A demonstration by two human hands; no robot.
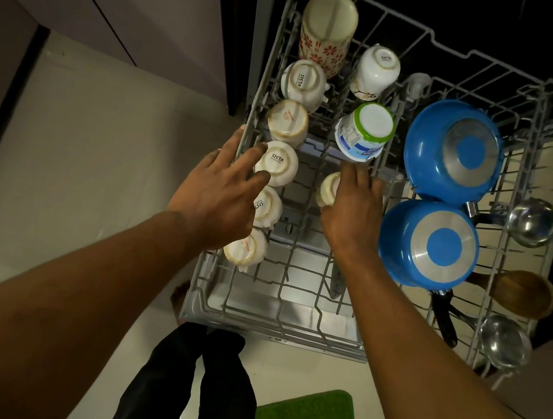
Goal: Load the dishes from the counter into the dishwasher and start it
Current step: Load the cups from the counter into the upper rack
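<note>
— Left hand (223, 182), fingers spread, touches the SISTA cup (278, 163) at the rack's (289, 328) nine o'clock?
— Yes. Right hand (354, 211), fingers together, grips a small cup (326, 189) mid-rack. Seat it rim-down between tines, I'd say.

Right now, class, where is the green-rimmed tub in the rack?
In the head view, the green-rimmed tub stands upside down mid-rack, just left of the farther blue pot, beyond the right hand and nearer than a white mug.
</note>
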